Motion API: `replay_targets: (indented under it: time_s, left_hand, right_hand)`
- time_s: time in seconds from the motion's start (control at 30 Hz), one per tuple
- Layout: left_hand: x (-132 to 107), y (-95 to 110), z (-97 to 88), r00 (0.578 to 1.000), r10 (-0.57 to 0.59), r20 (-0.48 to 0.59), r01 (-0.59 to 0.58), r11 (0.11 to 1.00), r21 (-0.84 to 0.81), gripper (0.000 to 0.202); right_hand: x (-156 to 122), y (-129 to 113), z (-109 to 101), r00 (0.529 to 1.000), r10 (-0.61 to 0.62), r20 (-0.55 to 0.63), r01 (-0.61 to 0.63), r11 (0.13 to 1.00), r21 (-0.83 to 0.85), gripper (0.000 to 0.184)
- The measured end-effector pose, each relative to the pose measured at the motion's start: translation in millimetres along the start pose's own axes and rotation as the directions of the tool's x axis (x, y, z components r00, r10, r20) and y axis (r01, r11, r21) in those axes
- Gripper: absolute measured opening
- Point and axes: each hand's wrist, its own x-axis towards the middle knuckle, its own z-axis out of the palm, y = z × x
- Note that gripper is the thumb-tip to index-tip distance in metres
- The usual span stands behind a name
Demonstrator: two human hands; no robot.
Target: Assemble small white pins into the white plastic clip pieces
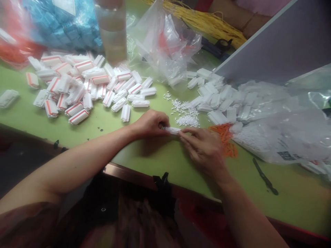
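My left hand [152, 123] and right hand [205, 146] pinch a white block [172, 130] by its ends, its long axis running sideways. White pegs [188, 120] lie just beyond, nearer my right hand.

Green tabletop [305, 199] with brown edge [134, 175]; grey panel [279, 44] upper right.

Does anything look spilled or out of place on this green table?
Slightly: one white plastic block lies alone at far left, apart from the heap of white plastic blocks. Tiny white plastic pegs lie scattered beyond the right hand, perhaps poured deliberately.
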Motion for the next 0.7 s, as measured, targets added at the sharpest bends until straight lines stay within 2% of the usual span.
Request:
replay_targets:
  time_s: [0.07, 0.13, 0.27, 0.37, 0.6, 0.7]
  left_hand:
    - [0, 0, 0.0, 1.0, -0.002, 0.002, 0.002, 1.0, 0.001, 0.018]
    - [0, -1, 0.0, 1.0, 0.003, -0.001, -0.003, 1.0, 0.003, 0.018]
    - [-1, -1, 0.3, 1.0, 0.007, -0.014, -0.007, 1.0, 0.003, 0.021]
    - [-1, -1, 0.9, 0.999, 0.027, -0.019, -0.027, 0.999, 0.024, 0.025]
    - [-6, -6, 3.8, 0.975, 0.196, -0.103, -0.177, 0.97, 0.17, 0.023]
    - [-7, -6, 6.7, 0.954, 0.295, -0.059, -0.263, 0.912, 0.314, 0.026]
  right_hand:
    - [-3, 4, -1, 0.998, 0.065, -0.016, -0.063, 0.995, 0.081, 0.025]
    - [-6, 5, -1, 0.996, 0.087, -0.029, -0.086, 0.995, 0.059, 0.028]
    - [-6, 1, 2, 1.0, -0.021, -0.002, 0.021, 0.993, -0.117, 0.028]
    - [-4, -4, 7, 0.998, -0.067, 0.007, 0.067, 0.985, -0.162, 0.027]
    - [-3, -6, 12, 0.998, -0.061, -0.016, 0.057, 0.983, -0.174, 0.027]
    - [-1, -8, 11, 0.997, -0.071, -0.031, 0.063, 0.975, -0.213, 0.025]
